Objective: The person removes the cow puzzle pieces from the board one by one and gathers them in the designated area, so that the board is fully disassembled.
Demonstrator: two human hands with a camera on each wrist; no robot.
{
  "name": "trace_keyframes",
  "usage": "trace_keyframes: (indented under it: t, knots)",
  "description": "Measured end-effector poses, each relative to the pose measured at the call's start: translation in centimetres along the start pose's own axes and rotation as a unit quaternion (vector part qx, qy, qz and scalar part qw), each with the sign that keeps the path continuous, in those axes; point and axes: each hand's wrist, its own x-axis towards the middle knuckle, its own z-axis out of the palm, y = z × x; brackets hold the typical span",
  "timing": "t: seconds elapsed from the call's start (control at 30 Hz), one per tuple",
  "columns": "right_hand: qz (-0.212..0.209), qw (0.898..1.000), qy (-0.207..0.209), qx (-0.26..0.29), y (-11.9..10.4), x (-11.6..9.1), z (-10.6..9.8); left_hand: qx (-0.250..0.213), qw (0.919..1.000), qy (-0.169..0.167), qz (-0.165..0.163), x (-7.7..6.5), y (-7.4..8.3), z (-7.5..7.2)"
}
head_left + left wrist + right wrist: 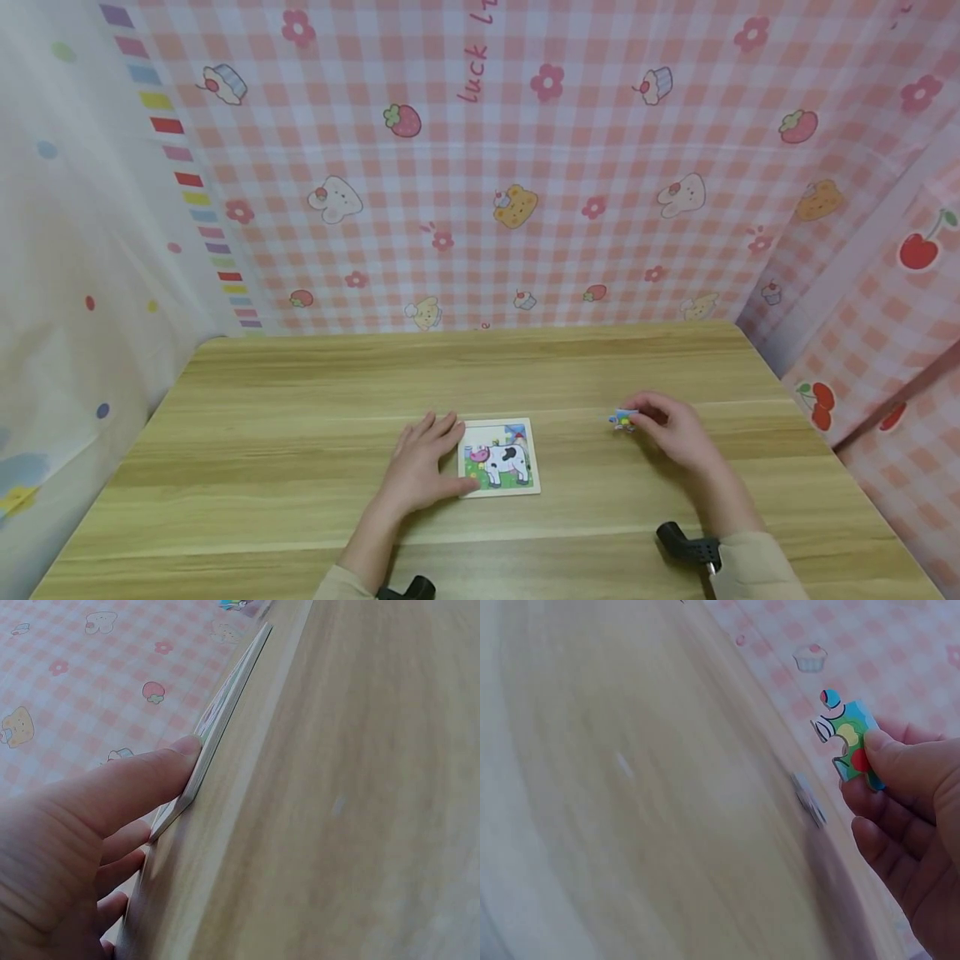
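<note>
Since only 1 side of the piece [622, 419] is pinched, it might be turned or dropped by a loose hold, and the board [510, 492] might be slid on the desk [300, 467] if it is pressed too lightly by the left grip [420, 468], whose thumb and fingers are apart at its left side. The piece is clamped between thumb and fingers of the right grip [678, 433], well right of the board, its knob left free.
</note>
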Motion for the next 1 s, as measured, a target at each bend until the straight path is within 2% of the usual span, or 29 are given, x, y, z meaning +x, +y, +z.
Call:
trace_keyframes:
  t: [0.23, 0.43, 0.63, 0.87, 1.0]
  knots:
    - [0.027, 0.999, 0.021, -0.008, 0.5, -0.8, -1.5, 0.002, 1.0000, -0.001, 0.002, -0.1, 0.1, 0.0]
    - [0.032, 0.999, 0.030, -0.021, 1.0, -1.1, -2.3, 0.004, 1.0000, 0.002, 0.004, 0.0, 0.0, 0.0]
    - [0.044, 0.996, 0.034, -0.075, 1.7, -1.3, -3.0, 0.004, 1.0000, 0.002, 0.004, 0.0, -0.2, 0.2]
    - [0.083, 0.989, 0.020, -0.118, 2.2, -1.2, -3.2, 0.004, 1.0000, 0.001, 0.003, 0.1, -0.4, 0.3]
    - [0.077, 0.988, 0.022, -0.134, 2.7, -1.0, -3.0, 0.002, 1.0000, 0.001, 0.002, 0.1, -0.4, 0.3]
